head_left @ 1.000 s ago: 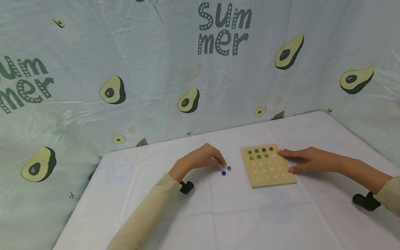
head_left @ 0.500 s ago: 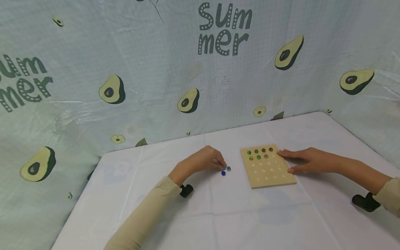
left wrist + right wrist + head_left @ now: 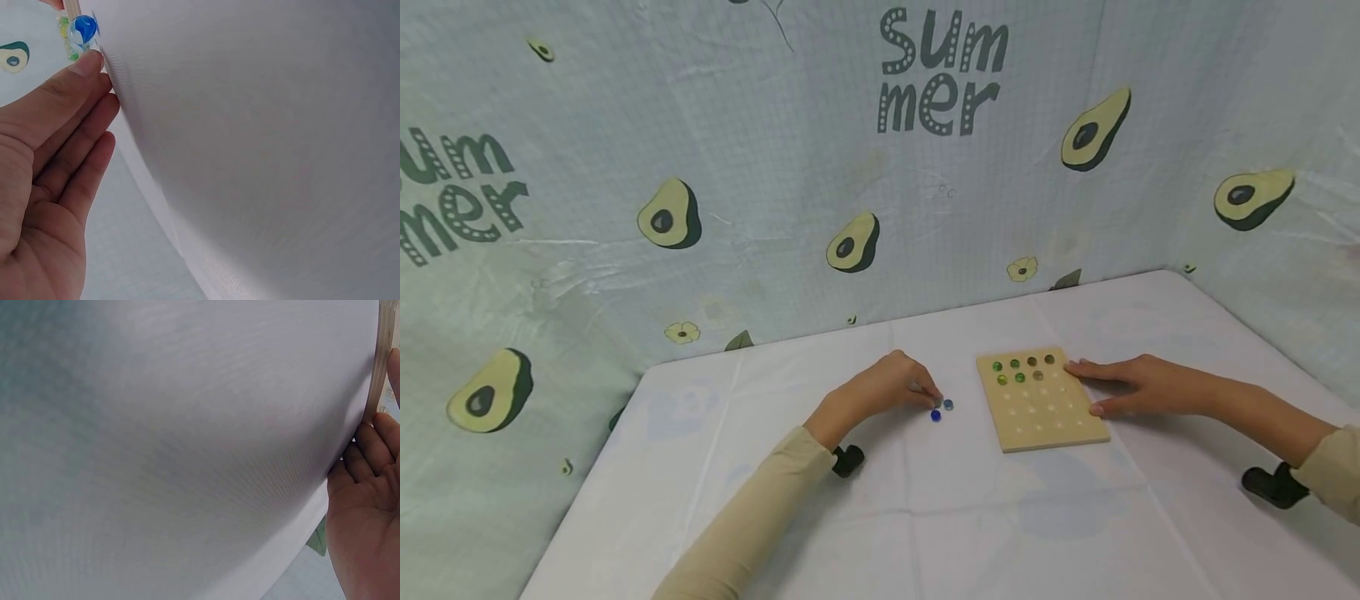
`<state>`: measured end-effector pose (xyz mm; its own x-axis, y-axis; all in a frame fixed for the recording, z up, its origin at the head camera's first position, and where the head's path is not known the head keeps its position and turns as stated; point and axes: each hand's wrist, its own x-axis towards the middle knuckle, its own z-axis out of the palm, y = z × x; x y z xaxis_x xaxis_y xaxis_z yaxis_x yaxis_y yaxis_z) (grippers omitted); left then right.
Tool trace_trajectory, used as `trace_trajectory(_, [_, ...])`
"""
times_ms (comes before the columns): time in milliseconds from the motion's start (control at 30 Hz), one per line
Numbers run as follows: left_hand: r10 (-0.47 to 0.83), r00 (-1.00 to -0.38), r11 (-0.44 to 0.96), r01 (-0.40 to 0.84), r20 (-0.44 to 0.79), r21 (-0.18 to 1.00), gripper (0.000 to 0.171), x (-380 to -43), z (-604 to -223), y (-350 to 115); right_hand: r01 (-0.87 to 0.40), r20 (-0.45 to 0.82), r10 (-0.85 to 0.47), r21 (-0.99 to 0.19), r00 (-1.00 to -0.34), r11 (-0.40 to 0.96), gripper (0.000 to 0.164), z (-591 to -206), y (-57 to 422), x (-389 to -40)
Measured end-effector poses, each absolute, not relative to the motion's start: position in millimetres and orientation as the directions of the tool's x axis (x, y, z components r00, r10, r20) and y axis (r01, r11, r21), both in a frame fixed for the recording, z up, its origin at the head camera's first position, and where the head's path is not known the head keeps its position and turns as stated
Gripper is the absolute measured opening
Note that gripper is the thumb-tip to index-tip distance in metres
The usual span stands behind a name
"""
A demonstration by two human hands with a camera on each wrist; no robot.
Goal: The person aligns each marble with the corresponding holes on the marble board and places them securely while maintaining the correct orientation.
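Observation:
In the head view my left hand (image 3: 887, 385) has its thumb and fingertips together at a clear glass marble, mostly hidden by them. Close beside the fingertips lie a dark blue marble (image 3: 936, 415) and a grey-blue marble (image 3: 948, 405). A blue-swirled marble (image 3: 83, 28) shows just past the thumb tip in the left wrist view. My right hand (image 3: 1131, 386) touches the right edge of a square wooden board (image 3: 1009, 427), its index finger and thumb extended and apart. Green and brownish marbles (image 3: 1015, 363) sit in the board's far two rows of hollows.
A white cloth (image 3: 880, 533) covers the table. Behind it hangs a pale curtain (image 3: 760, 150) printed with avocados and lettering. A black wrist camera (image 3: 848, 460) is strapped to the left wrist, another black camera (image 3: 1276, 486) to the right.
My left fingertips have come together over the clear marble, which is now more hidden than a second ago. The right hand and the board have stayed in place.

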<state>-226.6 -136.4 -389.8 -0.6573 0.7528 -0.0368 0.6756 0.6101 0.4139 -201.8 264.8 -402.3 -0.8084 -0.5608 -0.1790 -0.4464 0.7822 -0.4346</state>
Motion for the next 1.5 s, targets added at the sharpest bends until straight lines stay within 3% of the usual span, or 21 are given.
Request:
trace_trajectory(333, [0.756, -0.655, 0.608, 0.708, 0.011, 0.359, 0.018, -222, -391, -141, -0.457, -0.179, -0.565, -0.421, -0.805, 0.784, 0.079, -404, 263, -201])
trace_trajectory(867, [0.741, -0.658, 0.577, 0.726, 0.135, 0.374, 0.019, -216, -377, -141, -0.448, -0.194, -0.557, -0.413, -0.807, 0.793, 0.078, -404, 263, -199])
trace_trajectory(1500, [0.733, -0.665, 0.565, 0.714, 0.146, 0.414, 0.021, -211, -371, -132, -0.432, -0.192, -0.547, -0.429, -0.815, 0.793, 0.08, -403, 263, -193])
